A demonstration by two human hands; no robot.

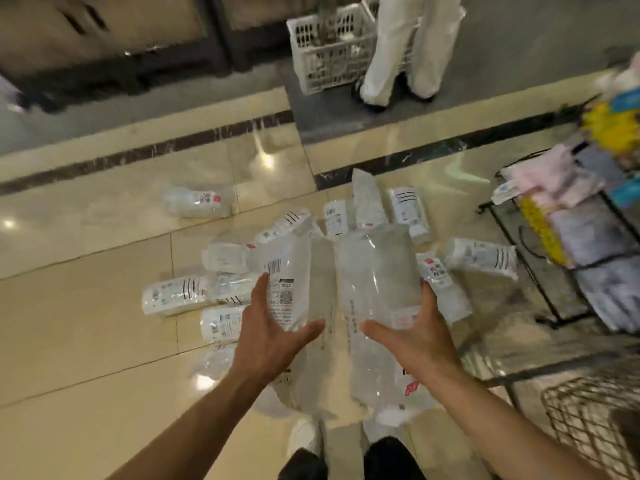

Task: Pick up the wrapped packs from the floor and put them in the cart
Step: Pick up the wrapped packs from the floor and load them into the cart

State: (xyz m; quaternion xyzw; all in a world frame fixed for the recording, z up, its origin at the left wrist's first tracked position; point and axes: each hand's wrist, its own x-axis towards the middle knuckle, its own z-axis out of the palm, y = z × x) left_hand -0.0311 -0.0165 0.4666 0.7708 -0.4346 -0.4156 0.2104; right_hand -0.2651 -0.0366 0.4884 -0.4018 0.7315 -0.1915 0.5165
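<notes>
Two long clear wrapped packs are held side by side above the floor. My left hand (273,334) grips the left pack (298,289) from its outer side. My right hand (415,337) grips the right pack (377,282) the same way. Several more wrapped packs (180,297) lie scattered on the glossy tile floor below and around my hands; one lies apart at the left (199,204). The wire cart (595,417) shows at the lower right corner, to the right of my right arm.
A black wire rack (568,237) with coloured packaged goods stands at the right. A person in white trousers (405,50) stands at the back beside a white plastic crate (325,46). My shoes (304,438) are at the bottom.
</notes>
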